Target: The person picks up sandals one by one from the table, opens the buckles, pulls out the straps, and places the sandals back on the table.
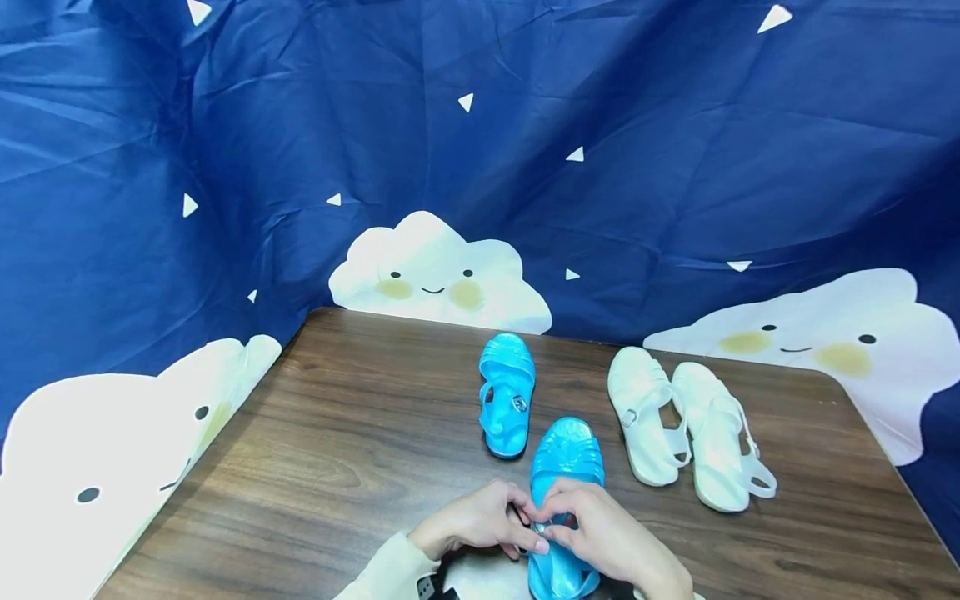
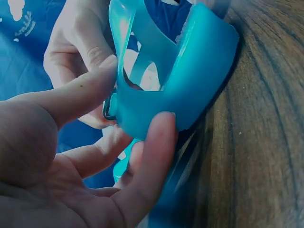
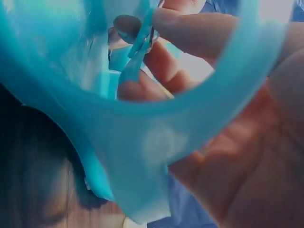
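head view: left hand (image 1: pixel 480 518) and right hand (image 1: pixel 600 533) bent inward, both gripping a glossy blue ribbed-plastic sandal (image 1: pixel 567 454) on the brown wood-grained table (image 1: pixel 360 433). left wrist: left thumb (image 2: pixel 85 92) pressed beside the metal buckle (image 2: pixel 109 105). right wrist: right fingers (image 3: pixel 161 64) pinched the thin, translucent strap (image 3: pixel 138 54).

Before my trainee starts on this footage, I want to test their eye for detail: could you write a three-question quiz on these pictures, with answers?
1. How many white sandals are on the table?
2. True or false: the left hand and right hand both touch the blue sandal nearer the person.
3. Where do the fingertips of both hands come together?
a) at the sandal's toe
b) at its buckle
c) under its sole

Key: 1. Two. 2. True. 3. b.
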`<state>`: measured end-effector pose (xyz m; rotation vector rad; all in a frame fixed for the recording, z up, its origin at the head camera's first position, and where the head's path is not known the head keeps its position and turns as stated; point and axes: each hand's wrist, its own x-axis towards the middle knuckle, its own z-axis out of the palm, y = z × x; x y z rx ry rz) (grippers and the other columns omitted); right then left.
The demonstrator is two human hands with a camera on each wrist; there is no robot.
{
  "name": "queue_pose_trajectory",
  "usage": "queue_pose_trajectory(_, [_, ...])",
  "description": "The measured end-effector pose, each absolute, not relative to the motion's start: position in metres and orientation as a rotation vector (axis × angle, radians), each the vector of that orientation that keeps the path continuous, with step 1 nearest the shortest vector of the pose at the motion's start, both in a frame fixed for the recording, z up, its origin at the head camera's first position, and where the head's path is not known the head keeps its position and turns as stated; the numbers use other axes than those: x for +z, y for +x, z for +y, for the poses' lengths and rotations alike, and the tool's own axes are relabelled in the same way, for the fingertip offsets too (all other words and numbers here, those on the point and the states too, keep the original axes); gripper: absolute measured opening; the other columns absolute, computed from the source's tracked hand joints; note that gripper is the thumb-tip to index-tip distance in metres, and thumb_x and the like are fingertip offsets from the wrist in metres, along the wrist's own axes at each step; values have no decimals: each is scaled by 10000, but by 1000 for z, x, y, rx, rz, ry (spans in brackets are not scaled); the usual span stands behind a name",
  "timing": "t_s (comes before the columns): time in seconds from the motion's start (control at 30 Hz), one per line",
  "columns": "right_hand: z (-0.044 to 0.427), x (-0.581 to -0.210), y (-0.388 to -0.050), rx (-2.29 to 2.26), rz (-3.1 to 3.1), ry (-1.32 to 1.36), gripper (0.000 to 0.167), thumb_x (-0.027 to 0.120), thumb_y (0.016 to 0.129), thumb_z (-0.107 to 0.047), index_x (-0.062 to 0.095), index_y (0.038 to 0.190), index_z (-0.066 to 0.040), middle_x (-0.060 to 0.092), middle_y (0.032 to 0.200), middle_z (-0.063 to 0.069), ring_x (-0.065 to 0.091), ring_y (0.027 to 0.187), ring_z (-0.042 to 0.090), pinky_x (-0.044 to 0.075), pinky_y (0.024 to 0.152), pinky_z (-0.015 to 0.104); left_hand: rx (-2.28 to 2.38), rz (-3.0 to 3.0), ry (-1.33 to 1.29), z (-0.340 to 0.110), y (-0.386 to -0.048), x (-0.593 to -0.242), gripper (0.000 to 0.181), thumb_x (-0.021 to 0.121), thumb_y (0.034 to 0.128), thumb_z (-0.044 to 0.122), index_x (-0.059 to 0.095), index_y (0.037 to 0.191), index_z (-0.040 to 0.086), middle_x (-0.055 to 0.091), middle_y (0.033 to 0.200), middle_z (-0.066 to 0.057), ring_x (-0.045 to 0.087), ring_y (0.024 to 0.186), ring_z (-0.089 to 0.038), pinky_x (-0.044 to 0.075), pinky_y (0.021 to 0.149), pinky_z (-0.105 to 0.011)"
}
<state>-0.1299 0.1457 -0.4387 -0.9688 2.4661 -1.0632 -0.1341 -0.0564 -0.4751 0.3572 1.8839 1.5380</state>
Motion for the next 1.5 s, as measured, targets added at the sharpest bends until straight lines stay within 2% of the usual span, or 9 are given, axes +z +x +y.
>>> queue_pose_trajectory(0.3, [147,-440,-133,-1034,2460,-930,56,720,863,-186,700,913,-203,635,944,-108,577,872,57,495,715,225,1541,1833,387,-59,-136,-475,142,723,841,32,684,969,-13,620,835,26,607,622,-74,556,545,-239])
queue_pose_trajectory(0.73, [147,-445,-134,-1027,2428,-936,114,731,849,-216,618,852,-206,555,870,-117,500,805,36,442,700,219,1498,1816,408,-60,-136,-476,161,696,861,26,663,1009,-26,556,811,3,572,674,-87,536,544,-195])
queue_pose_trajectory(1.0, [150,-449,-132,-1042,2424,-959,124,691,883,-257,594,820,-213,534,859,-113,492,791,50,414,688,210,1456,1853,442,-58,-136,-478,163,704,860,45,672,1009,-10,567,796,23,570,614,-79,528,528,-205])
queue_pose_trajectory(1.5, [152,-452,-136,-1089,2354,-964,118,664,888,-197,569,818,-203,515,830,-107,474,762,41,383,657,209,1425,1860,499,-60,-136,-480,153,682,883,80,661,1003,-12,601,721,55,577,633,-59,518,588,-186])
